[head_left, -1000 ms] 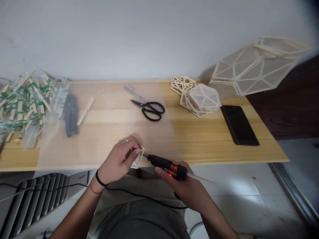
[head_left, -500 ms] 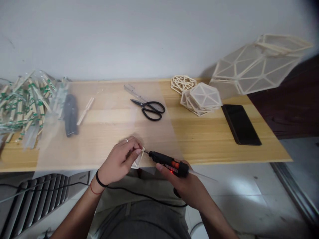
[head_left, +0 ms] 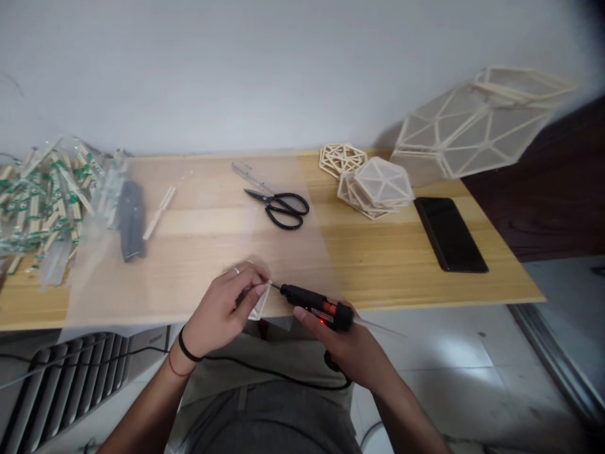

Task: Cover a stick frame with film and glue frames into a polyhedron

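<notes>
My left hand [head_left: 231, 306] pinches a small wooden-stick frame [head_left: 259, 306] with pale sheeting at the table's front edge; most of the frame is hidden under my fingers. In my right hand [head_left: 352, 350] is a black glue gun [head_left: 314, 306] with orange parts and a lit red light. Its nozzle points left and meets the corner of the frame by my left fingertips. A clear glue stick [head_left: 380, 328] juts from the gun's rear. Black-handled scissors [head_left: 283, 210] lie beyond my hands.
Translucent sheet [head_left: 203, 265] covers the table's left part. Wrapped chopsticks [head_left: 47, 202] pile up at the left, near a grey tool [head_left: 131, 221] and a loose chopstick pair [head_left: 159, 213]. Stick frames [head_left: 382, 180], a big covered structure [head_left: 472, 129] and a phone [head_left: 451, 234] are at right. A cable [head_left: 265, 371] hangs below.
The view has shifted slightly, so the tabletop things appear a little farther left. Both hands keep their grips, and the nozzle stays at the frame's corner.
</notes>
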`<action>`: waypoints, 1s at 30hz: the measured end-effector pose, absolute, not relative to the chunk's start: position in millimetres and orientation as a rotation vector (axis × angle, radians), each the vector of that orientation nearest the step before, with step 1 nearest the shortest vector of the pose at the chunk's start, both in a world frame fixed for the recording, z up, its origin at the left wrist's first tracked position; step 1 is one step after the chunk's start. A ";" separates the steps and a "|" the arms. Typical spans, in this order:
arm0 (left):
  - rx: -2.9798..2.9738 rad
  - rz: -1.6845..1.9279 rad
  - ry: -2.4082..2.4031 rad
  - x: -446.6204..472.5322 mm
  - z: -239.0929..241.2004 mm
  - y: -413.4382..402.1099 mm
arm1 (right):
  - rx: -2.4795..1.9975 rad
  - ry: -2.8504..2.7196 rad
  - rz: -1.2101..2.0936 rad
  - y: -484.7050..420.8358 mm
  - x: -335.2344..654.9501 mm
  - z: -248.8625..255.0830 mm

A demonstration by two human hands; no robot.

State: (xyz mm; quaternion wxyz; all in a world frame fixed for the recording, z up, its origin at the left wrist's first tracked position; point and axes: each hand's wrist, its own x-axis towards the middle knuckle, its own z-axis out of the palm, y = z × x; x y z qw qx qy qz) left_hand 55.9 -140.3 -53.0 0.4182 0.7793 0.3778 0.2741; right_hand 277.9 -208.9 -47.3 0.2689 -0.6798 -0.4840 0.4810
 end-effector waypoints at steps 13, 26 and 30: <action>2.130 0.592 1.034 45.1 -49.8 -185.6 | -1.773 -1.253 1.322 -212.0 284.7 -57.6; 2.304 0.465 1.038 42.9 -37.2 -209.5 | -1.735 -0.906 1.415 -207.5 279.9 -54.9; 2.208 0.645 1.133 37.8 -31.2 -213.8 | -1.712 -0.877 1.447 -206.3 280.7 -61.4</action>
